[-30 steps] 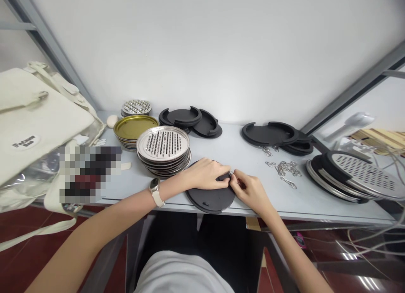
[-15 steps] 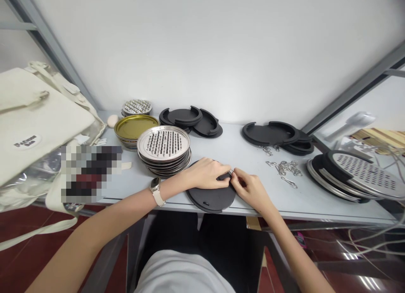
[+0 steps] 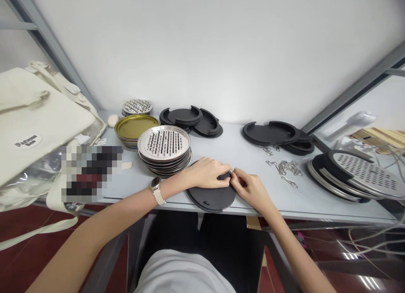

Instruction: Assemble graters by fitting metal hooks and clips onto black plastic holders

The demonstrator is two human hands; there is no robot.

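Observation:
A round black plastic piece point(image 3: 211, 199) lies near the front edge of the shelf. My left hand point(image 3: 210, 173) rests on it, thumb and fingers gripping its right part. At its right edge my right hand point(image 3: 247, 186) pinches a small metal wire clip point(image 3: 231, 171), mostly hidden by the fingertips. More wire clips point(image 3: 287, 168) lie in a loose pile to the right. Left of my left hand stands a stack of round metal grater discs point(image 3: 163, 144). Behind it is a stack with a gold-coloured disc point(image 3: 136, 126) on top.
Black ring-edged pieces point(image 3: 268, 134) lie at the back right, others point(image 3: 182, 115) at the back middle. Assembled graters point(image 3: 368, 170) lean at the far right near cables. A cream bag point(image 3: 41, 111) fills the left side. A grey frame point(image 3: 357, 86) borders the shelf.

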